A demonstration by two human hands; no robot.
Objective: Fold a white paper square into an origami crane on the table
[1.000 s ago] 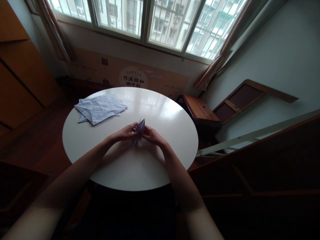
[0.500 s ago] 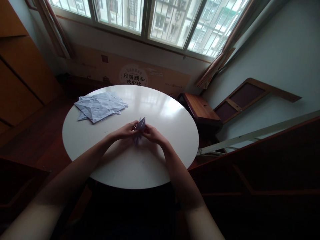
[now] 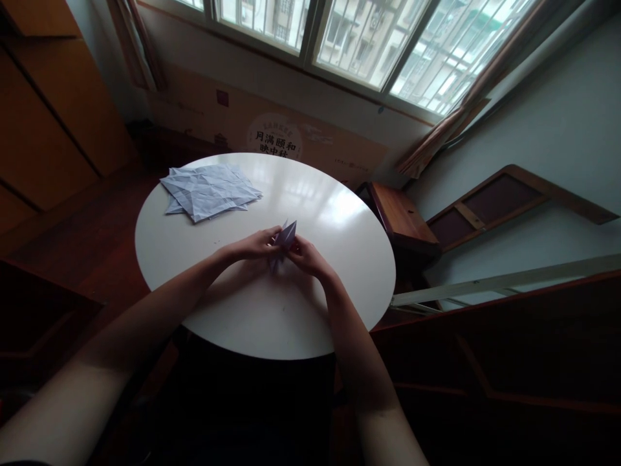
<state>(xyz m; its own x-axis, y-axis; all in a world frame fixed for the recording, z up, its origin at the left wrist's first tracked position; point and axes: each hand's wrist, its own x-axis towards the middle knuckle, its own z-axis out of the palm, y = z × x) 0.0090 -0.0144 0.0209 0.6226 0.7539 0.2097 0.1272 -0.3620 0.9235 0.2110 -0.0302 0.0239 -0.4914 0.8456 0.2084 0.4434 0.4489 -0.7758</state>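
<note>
Between my two hands is a small piece of folded paper [image 3: 288, 234], pale purple-grey, with pointed tips above and below the fingers. My left hand [image 3: 259, 244] pinches its left side, fingers closed around the paper. On the other side my right hand [image 3: 306, 254] grips it with the fingertips. The paper is held over the middle of the round white table [image 3: 272, 323], and its shadow falls just below. Fingers hide much of its lower folds, so its exact shape cannot be made out.
Creased pale sheets of paper [image 3: 211, 191] lie in a loose pile at the table's far left. Beyond the right edge stands a wooden stool or small cabinet [image 3: 402, 210]. Dark wooden furniture [image 3: 524, 349] rises close on the right. A barred window [image 3: 359, 39] is behind.
The camera view has turned, so the table and hands sit slightly further right in the picture. Both hands keep hold of the folded paper, with hardly any change in their grip.
</note>
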